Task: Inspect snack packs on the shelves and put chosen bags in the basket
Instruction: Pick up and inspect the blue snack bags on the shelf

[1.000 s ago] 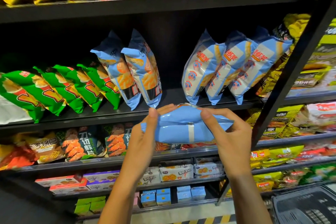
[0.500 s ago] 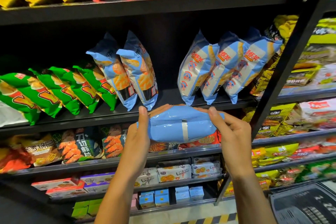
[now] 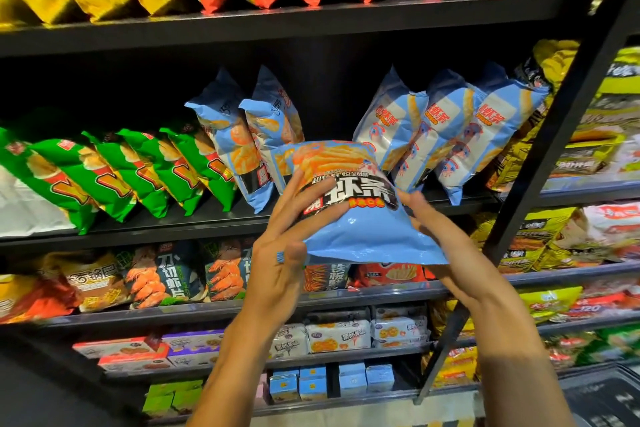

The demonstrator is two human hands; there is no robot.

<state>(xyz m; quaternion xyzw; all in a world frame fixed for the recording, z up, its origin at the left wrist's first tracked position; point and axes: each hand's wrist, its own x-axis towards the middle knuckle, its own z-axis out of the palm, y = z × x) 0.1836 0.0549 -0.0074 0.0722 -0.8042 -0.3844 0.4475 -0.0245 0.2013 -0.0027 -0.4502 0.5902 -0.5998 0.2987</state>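
**Still inspecting — nothing in the basket yet**

Now, starting at the left of the frame, we see green bags (image 3: 104,177) leaning in a row on the middle shelf (image 3: 145,230), with yellow and orange bags along the top edge. Toward the centre, our left hand (image 3: 287,246) grips the blue snack bag (image 3: 349,204) by its left side, fingers spread across the printed front and thumb below. The bag sits tilted in the middle of the frame, just in front of the middle shelf, its front face turned to us. To its right, our right hand (image 3: 440,239) supports the bag's right side and underside with curled fingers — how firmly they grip, we cannot tell. More light-blue bags (image 3: 450,135) stand behind. At the lower right corner the dark basket (image 3: 602,399) is only partly in view; what shows holds no bag. We judge the inspection under way, choosing and dropping still to come.
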